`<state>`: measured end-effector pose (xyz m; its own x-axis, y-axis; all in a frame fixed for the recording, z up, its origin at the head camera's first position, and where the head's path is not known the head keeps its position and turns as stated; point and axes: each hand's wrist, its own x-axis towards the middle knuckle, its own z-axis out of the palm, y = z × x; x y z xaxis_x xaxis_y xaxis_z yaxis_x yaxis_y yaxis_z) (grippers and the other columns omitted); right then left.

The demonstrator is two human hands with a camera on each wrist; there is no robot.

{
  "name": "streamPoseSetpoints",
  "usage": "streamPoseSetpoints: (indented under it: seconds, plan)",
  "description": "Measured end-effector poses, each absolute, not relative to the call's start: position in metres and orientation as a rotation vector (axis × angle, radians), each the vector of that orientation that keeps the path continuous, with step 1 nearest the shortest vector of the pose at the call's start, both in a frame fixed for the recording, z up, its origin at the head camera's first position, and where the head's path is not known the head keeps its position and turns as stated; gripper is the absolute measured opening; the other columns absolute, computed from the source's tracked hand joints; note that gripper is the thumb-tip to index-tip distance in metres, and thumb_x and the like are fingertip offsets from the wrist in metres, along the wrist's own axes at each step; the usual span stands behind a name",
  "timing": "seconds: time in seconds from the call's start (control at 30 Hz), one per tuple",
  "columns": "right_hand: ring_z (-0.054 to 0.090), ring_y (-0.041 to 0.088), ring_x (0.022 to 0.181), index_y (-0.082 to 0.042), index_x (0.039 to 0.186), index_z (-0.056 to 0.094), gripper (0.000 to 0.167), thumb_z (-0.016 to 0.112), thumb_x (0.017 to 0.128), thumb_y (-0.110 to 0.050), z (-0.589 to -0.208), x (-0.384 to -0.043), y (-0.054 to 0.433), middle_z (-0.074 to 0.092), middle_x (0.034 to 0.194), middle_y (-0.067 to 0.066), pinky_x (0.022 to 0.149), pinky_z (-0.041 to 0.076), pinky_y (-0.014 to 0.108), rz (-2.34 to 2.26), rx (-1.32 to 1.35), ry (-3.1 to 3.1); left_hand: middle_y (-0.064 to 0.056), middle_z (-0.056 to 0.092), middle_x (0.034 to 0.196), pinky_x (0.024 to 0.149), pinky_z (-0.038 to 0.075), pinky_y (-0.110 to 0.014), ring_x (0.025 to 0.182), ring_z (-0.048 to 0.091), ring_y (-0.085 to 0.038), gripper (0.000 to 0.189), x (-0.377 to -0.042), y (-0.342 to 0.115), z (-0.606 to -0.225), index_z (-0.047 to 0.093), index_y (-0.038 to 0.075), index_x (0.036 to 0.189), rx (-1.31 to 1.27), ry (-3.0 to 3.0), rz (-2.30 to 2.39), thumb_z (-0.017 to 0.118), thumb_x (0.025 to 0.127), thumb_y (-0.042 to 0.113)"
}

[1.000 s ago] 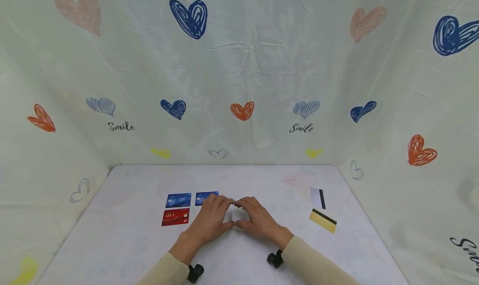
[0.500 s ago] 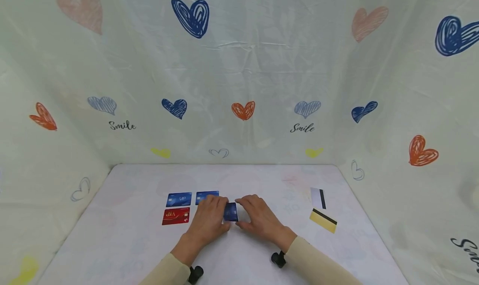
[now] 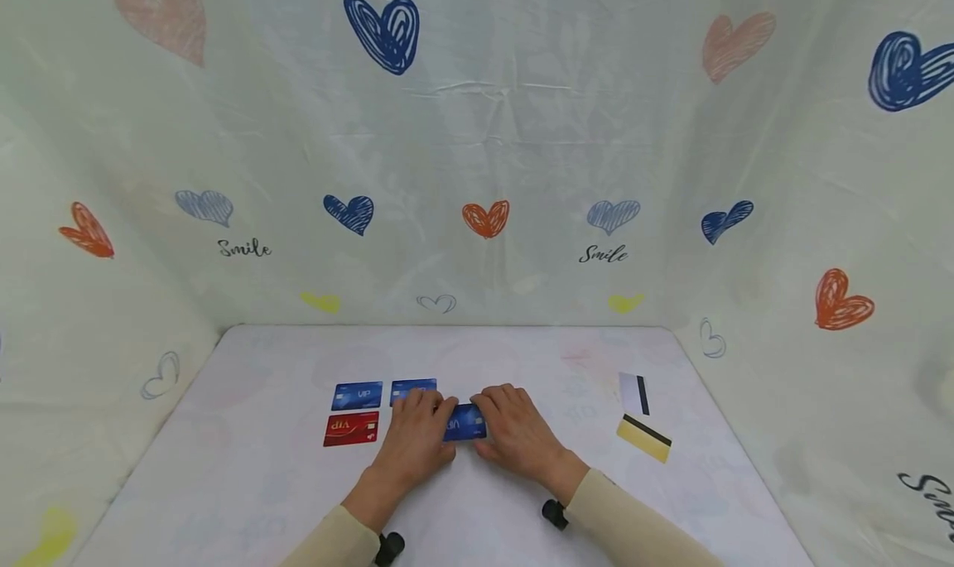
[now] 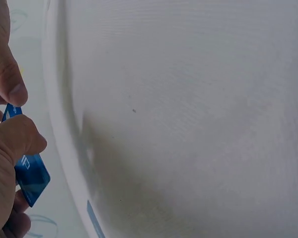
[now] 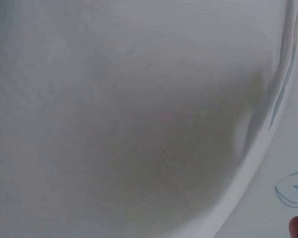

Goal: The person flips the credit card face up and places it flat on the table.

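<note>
1. Nearest, two beige sleeves (image 3: 335, 542) are showing at the lower edge, and a small black device (image 3: 389, 548) is sitting beside each wrist.
2. The left hand (image 3: 416, 434) is pinching a blue VIP card (image 3: 465, 423), the thumb lying on its face and fingers behind. The right hand (image 3: 522, 434) is holding the other end in a narrow grip.
3. This card is staying between both hands, over the white table (image 3: 514, 360); I cannot tell if its edge is touching. Its "VIP" is appearing upside down; smaller print is too tiny for reading.
4. To the left, a red VIP card (image 3: 350, 429) is lying, letters also inverted. Well apart to the right, a gold card (image 3: 644, 439) with black stripe is lying slantwise.
5. Behind the red one, another blue VIP card (image 3: 356, 396) is showing upright letters. Beside it, the left hand is partly covering a third blue card (image 3: 401, 388). Just beyond the gold one, a silvery-white card (image 3: 630, 393) with black stripe is lying.
6. Farthest, a pale cloth wall (image 3: 522, 153) is displaying hearts and "Smile" writing (image 3: 244, 248).
</note>
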<state>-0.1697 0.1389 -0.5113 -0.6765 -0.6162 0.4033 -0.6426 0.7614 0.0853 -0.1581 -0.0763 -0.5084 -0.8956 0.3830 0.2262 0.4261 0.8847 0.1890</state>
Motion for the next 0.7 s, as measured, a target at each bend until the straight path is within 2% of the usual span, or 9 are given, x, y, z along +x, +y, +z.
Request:
streamPoseSetpoints:
  seconds: [0.37, 0.7]
  plan:
    - [0.056, 0.018, 0.11, -0.013, 0.127, 0.065, 0.059, 0.083, 0.086, -0.051, -0.517, -0.17, 0.141, 0.063, 0.121, -0.001, 0.092, 0.05, 0.036, 0.101, 0.917, -2.619, -0.014, 0.064, 0.133, 0.102, 0.045, -0.053, 0.127, 0.052, -0.035, 0.071, -0.156, -0.077, -0.514, 0.063, 0.008, 0.139, -0.58, -2.887, -0.317, 0.091, 0.08, 0.035]
    - [0.056, 0.017, 0.11, -0.014, 0.127, 0.066, 0.057, 0.084, 0.086, -0.049, -0.524, -0.175, 0.148, 0.063, 0.121, -0.001, 0.093, 0.049, 0.037, 0.187, 0.894, -2.659, -0.015, 0.065, 0.133, 0.101, 0.046, -0.052, 0.127, 0.053, -0.036, 0.071, -0.157, -0.081, -0.515, 0.065, 0.006, 0.137, -0.539, -2.895, -0.247, 0.091, 0.08, 0.04]
